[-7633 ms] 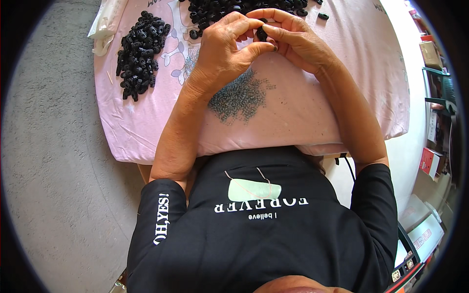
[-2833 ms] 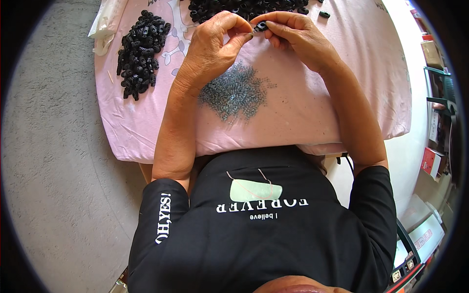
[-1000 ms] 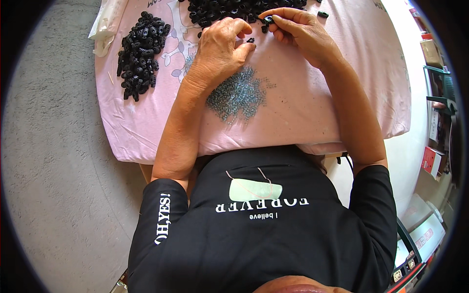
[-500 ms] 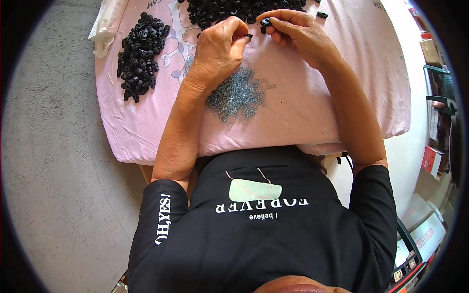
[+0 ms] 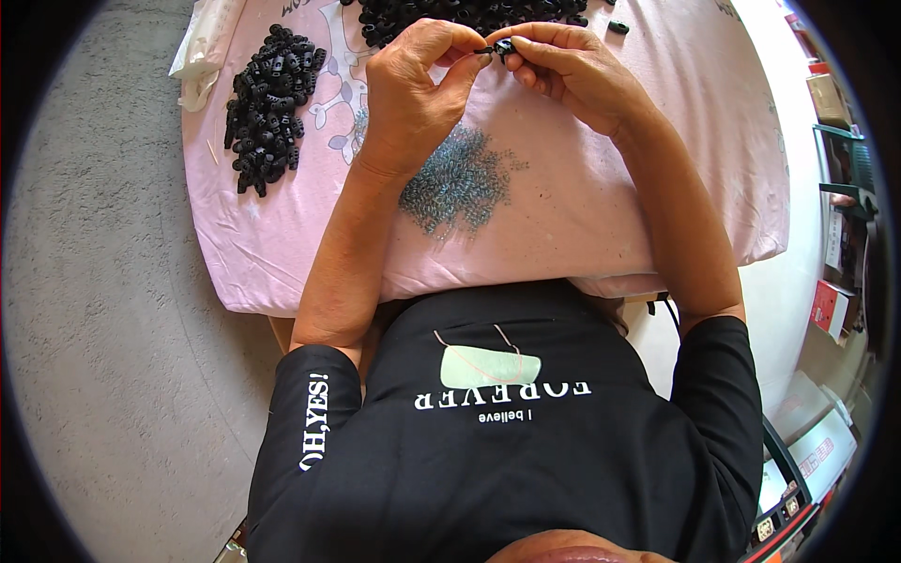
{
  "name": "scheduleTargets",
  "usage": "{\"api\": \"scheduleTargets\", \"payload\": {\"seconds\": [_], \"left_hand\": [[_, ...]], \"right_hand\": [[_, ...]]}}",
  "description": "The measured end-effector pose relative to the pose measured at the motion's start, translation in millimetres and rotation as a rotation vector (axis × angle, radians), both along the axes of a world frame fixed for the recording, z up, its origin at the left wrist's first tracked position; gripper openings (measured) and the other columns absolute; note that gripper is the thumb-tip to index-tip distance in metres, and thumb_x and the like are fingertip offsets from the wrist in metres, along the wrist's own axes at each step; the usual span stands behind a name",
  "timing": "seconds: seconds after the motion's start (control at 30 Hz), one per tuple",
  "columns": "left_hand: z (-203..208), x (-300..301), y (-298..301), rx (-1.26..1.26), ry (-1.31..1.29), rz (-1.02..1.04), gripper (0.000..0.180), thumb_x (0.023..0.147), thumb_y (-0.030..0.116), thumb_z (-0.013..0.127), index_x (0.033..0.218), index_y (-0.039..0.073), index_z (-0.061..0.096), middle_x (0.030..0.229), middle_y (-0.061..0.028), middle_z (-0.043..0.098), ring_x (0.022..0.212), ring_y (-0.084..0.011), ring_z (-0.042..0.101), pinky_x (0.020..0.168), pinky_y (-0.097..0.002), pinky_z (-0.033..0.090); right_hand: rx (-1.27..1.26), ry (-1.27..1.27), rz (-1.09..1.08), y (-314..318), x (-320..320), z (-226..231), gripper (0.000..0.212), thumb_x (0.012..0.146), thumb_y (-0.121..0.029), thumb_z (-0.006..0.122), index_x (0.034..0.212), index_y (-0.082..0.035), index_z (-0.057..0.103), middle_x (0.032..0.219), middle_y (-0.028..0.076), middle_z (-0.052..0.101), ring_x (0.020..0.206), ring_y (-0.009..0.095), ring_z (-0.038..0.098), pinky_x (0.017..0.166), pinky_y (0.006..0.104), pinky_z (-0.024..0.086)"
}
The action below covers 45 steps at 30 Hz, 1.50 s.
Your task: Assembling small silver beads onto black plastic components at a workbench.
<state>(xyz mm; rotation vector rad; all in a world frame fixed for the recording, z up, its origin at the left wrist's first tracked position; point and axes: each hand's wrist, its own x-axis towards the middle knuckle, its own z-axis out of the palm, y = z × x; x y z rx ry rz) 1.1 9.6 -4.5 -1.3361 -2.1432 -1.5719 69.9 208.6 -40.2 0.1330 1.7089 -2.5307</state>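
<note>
— What do the person's hands have hold of?

— Both meet at the far side of the worktop. The right hand (image 5: 572, 70) is closed, its fingertips pinching a small black plastic piece (image 5: 505, 45). The left hand (image 5: 413, 89) is curled, thumb and forefinger pressed together right against that same piece; whether something tiny sits between them is too small to tell.

— And where is the piece, exactly?

— Held up between the two hands, above the pink floral cloth (image 5: 582, 206) that covers the worktop, just in front of a heap of black plastic parts (image 5: 469, 13) at the far edge.

— What else lies about?

— A mound of small grey-blue springs or rings (image 5: 457, 183) sits on the cloth below the left wrist. A second pile of black parts (image 5: 267, 103) lies well to the left, near a crumpled white bag (image 5: 202, 52) at the corner. One stray black part (image 5: 618, 27) rests just beyond the right hand. The person wears a black shirt (image 5: 507, 441) with white lettering.
</note>
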Motion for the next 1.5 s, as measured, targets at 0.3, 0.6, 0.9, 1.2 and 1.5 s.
{"api": "scheduleTargets", "payload": {"seconds": [0.3, 0.6, 0.9, 1.2, 1.5], "left_hand": [[0.3, 4.5, 1.2, -0.017, -0.069, -0.005, 0.011, 0.085, -0.004, 0.071, 0.095, 0.0, 0.072, 0.084, -0.008, 0.072, 0.074, -0.0136, 0.069, 0.07, -0.0252, 0.055], [0.4, 4.8, -1.1, -0.05, -0.034, -0.014, 0.008, 0.085, -0.002, 0.072, 0.093, 0.0, 0.072, 0.084, -0.0088, 0.073, 0.076, -0.0143, 0.071, 0.071, -0.0253, 0.056], [2.5, 7.5, -3.4, -0.143, -0.172, -0.007, 0.013, 0.089, 0.001, 0.073, 0.102, 0.0, 0.071, 0.091, -0.004, 0.074, 0.084, -0.008, 0.068, 0.078, -0.0225, 0.056], [-4.2, 5.6, -3.8, -0.085, -0.285, -0.067, 0.008, 0.09, -0.003, 0.07, 0.098, 0.0, 0.072, 0.092, -0.0036, 0.073, 0.085, -0.0083, 0.068, 0.08, -0.0216, 0.055], [-6.3, 0.4, -4.3, -0.091, -0.064, -0.079, 0.01, 0.087, -0.007, 0.071, 0.097, -0.002, 0.071, 0.093, -0.0079, 0.073, 0.087, -0.0127, 0.07, 0.079, -0.0237, 0.057]], "right_hand": [[-0.119, -0.056, 0.013, -0.6, -0.6, -3.5, 0.025, 0.102, -0.013, 0.057, 0.122, 0.001, 0.065, 0.092, 0.005, 0.069, 0.076, 0.007, 0.063, 0.072, 0.0178, 0.055], [-0.08, -0.033, 0.041, -0.4, -1.5, -3.1, 0.026, 0.103, -0.013, 0.056, 0.123, 0.001, 0.064, 0.093, 0.006, 0.069, 0.077, 0.007, 0.065, 0.073, 0.0183, 0.056], [-0.032, -0.008, 0.031, -1.7, -0.9, -4.5, 0.027, 0.103, -0.013, 0.054, 0.124, 0.001, 0.064, 0.093, 0.006, 0.069, 0.078, 0.007, 0.065, 0.075, 0.0178, 0.056], [-0.04, -0.023, 0.036, -2.2, 0.2, -0.3, 0.027, 0.103, -0.014, 0.055, 0.123, 0.0, 0.065, 0.093, 0.005, 0.069, 0.078, 0.006, 0.065, 0.075, 0.0175, 0.056], [0.038, 0.006, 0.025, -3.1, -0.2, -2.1, 0.026, 0.103, -0.016, 0.056, 0.121, -0.001, 0.067, 0.09, 0.003, 0.069, 0.075, 0.004, 0.063, 0.068, 0.0158, 0.052]]}}
